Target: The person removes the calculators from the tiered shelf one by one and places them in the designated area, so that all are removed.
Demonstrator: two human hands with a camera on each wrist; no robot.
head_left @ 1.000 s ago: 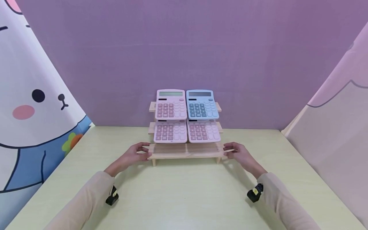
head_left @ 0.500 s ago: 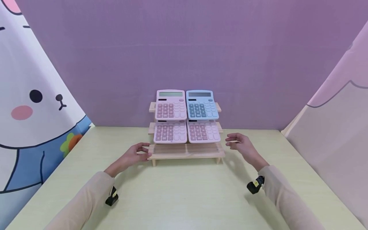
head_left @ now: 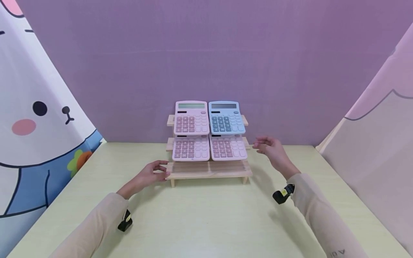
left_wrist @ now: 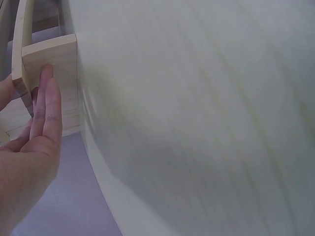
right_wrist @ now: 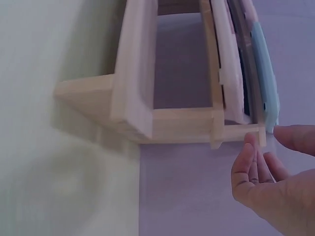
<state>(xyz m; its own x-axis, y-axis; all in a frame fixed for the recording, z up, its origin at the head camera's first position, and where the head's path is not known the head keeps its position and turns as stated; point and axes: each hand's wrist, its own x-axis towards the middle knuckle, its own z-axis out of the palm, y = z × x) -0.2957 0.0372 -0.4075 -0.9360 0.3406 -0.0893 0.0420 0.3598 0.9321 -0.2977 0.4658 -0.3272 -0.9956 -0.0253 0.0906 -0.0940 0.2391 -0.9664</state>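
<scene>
A tiered wooden display rack [head_left: 209,171] stands on the table, with its lowest shelf bare. On the top tier lean a pink calculator [head_left: 200,111] and a blue calculator [head_left: 238,118]; below them sit two more pink calculators, their screens hidden by the upper pair. My left hand [head_left: 150,174] holds the left end of the lowest shelf, thumb on one face and fingers on the other in the left wrist view. My right hand [head_left: 272,152] is in the air beside the rack's right side, fingers loosely bent, holding nothing. In the right wrist view its fingertips overlap the upper shelf end and the blue calculator's [right_wrist: 266,73] corner.
The pale wooden tabletop [head_left: 206,218] reaches back to a purple backdrop [head_left: 206,53] close behind the rack. A cartoon-printed cloth [head_left: 48,154] hangs at the left and a pink and white one [head_left: 374,154] at the right. Both wrists carry small black cameras.
My right hand has come off the lowest shelf's right end and moved up and back toward the upper tiers. My left hand, the rack and the calculators stay put.
</scene>
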